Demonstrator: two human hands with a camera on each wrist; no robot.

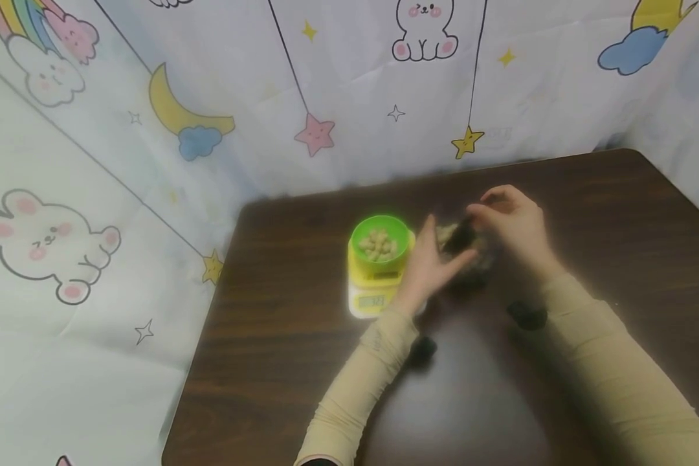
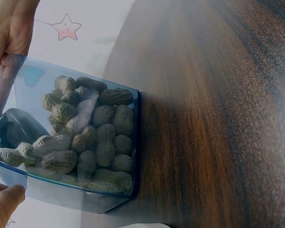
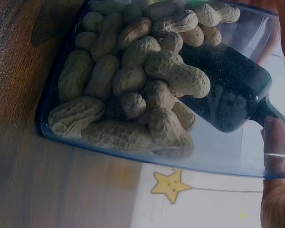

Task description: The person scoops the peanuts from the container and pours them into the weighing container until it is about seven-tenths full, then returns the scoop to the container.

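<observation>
A clear, blue-tinted plastic container [image 2: 126, 166] of unshelled peanuts [image 3: 137, 66] stands between the hands. A black scoop [image 3: 228, 85] leans inside it, its blade among the nuts. My right hand [image 1: 515, 223] is above the container's far right side and pinches the scoop's handle; a finger [image 3: 275, 142] shows through the clear wall. My left hand [image 1: 433, 259] holds the container at its left side, thumb and fingers spread about the rim. Left of that hand, a green bowl [image 1: 358, 226] with several peanuts [image 1: 377, 246] sits on a yellow-and-white scale [image 1: 355, 275].
The brown table [image 1: 279, 291] meets a white cloth wall [image 1: 361, 129] printed with stars and rabbits. The scale's display [image 1: 373, 301] is lit, its digits blurred. Dark blocks [image 1: 527, 315] show beside the wrists.
</observation>
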